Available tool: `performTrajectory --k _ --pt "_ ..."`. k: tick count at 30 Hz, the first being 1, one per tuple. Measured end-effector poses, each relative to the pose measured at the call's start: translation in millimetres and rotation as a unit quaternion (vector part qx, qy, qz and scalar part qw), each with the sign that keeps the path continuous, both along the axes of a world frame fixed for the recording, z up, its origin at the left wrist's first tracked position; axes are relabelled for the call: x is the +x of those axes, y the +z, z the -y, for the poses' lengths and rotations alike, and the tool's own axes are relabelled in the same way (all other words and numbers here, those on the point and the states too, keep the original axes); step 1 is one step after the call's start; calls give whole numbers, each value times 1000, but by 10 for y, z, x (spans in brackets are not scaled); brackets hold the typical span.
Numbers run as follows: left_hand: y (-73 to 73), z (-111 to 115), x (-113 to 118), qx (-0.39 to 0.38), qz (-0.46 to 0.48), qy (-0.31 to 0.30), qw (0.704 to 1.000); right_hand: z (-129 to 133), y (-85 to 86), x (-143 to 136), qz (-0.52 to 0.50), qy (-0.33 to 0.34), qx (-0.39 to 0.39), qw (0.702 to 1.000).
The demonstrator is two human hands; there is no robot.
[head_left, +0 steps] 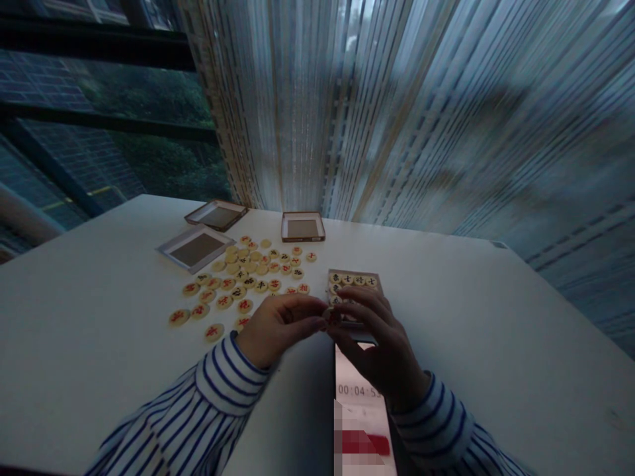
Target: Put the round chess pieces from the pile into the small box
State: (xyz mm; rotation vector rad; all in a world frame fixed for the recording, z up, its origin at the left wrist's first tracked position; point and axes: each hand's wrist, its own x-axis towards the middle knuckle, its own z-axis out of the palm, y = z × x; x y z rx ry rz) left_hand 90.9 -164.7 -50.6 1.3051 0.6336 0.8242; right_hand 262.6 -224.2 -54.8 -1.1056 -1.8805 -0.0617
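Observation:
A round wooden Chinese chess piece [331,315] is pinched between the fingertips of both my hands. My left hand [278,324] comes from the left, with thumb and forefinger at the piece's left edge. Thumb and fingers of my right hand [381,330] close on it from the right, partly covering a shallow box [380,285] behind. In that box, pieces with black characters [347,279] lie in rows; its near part is hidden. Left of it, many loose pieces [228,284] are scattered, some showing red or black characters, others blank sides up.
A phone [362,370] with a running timer lies below my right hand. Two open shallow boxes [303,228] [217,215] and a grey-bordered tray [196,248] stand at the back of the white table [486,317]. Behind are a string curtain [317,112] and a window.

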Motion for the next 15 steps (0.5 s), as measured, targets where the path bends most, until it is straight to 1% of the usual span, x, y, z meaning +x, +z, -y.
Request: performTrajectory --k 2,3,6,8,11,15 --pt "-7 -10 -1 31 -26 15 999 -16 24 32 9 -14 11 1000" --pt "-14 -19 -1 56 -45 34 997 -26 37 60 8 -23 15 1000" --pt "-54 -56 3 145 -108 123 976 -61 61 180 -8 -58 6 998" --pt "-86 -81 9 183 -134 169 959 -94 46 270 -10 -84 -8 996" --pt "-116 -104 17 210 -155 185 947 -161 -30 369 0 -110 -41 993" --pt "-118 -106 20 240 -174 182 937 -276 -156 399 53 -111 -82 989"
